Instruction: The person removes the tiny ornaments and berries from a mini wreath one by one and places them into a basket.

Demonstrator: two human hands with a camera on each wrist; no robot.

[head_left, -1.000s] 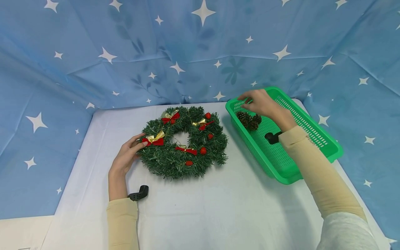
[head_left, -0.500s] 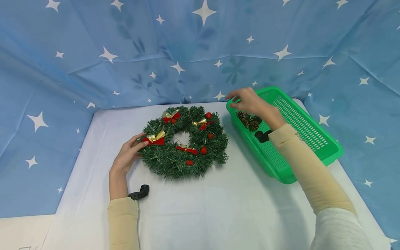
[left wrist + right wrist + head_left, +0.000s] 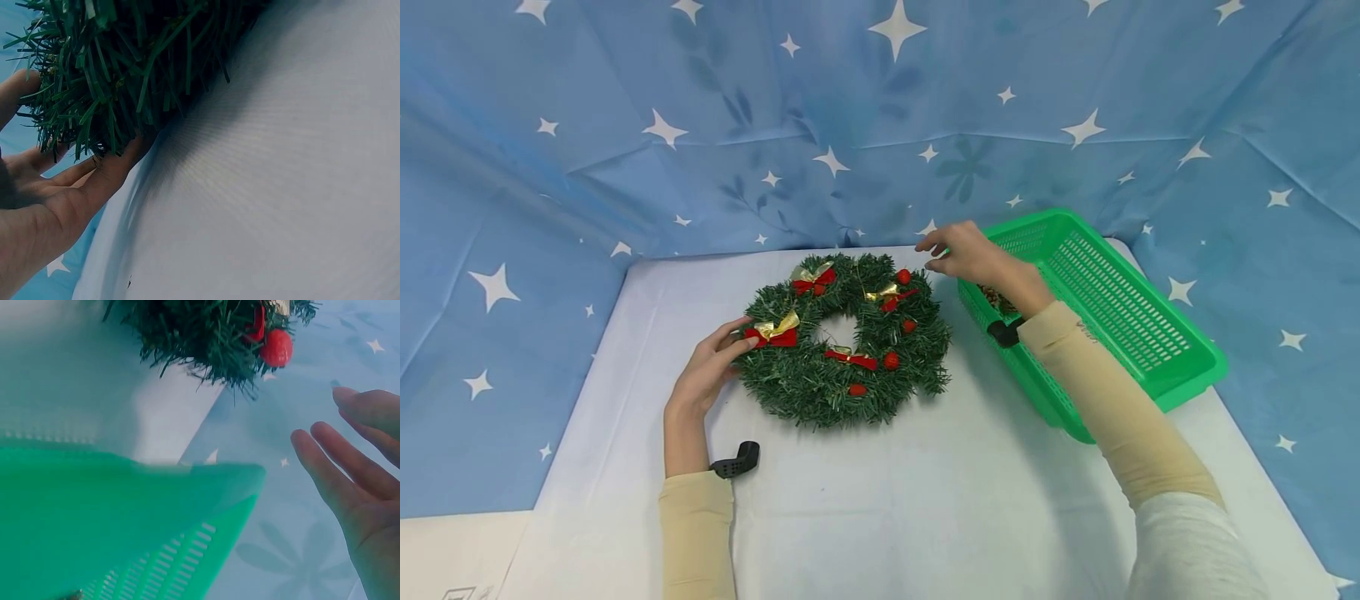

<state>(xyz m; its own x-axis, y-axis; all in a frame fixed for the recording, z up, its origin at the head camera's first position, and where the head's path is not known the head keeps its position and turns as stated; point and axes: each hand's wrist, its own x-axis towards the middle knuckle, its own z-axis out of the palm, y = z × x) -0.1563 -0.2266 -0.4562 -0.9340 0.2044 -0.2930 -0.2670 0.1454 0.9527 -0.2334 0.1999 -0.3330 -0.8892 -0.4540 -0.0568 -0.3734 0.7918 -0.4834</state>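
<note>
"Where's the wreath (image 3: 874,337) from where you're standing?"

"On the table (image 3: 880,500), just left of the frame's centre, face up. There are four red-and-gold bows (image 3: 850,358) on it, and some red berries (image 3: 891,360), mostly down its right side."

"And the left hand (image 3: 703,371)?"

"Gripping the wreath by its left edge. The thumb lies on top, against the leftmost bow, and from the left wrist you can see fingers tucked under the green bristles."

"What's the right hand (image 3: 966,252) up to?"

"It's right of centre, over the upper-left end of the green basket (image 3: 1120,317). The fingers are loosely bent and spread, tips pointing past the rim towards the wreath but apart from it."

"Anything in that basket?"

"Pinecones (image 3: 997,300), at its left end, mostly hidden behind the right arm, so I can't count them. The basket sits slantwise across the right of the frame."

"And around it all?"

"A blue cloth (image 3: 880,192) with white stars, across the top of the frame and down both sides. Each wrist wears a small black device (image 3: 737,460)."
</note>
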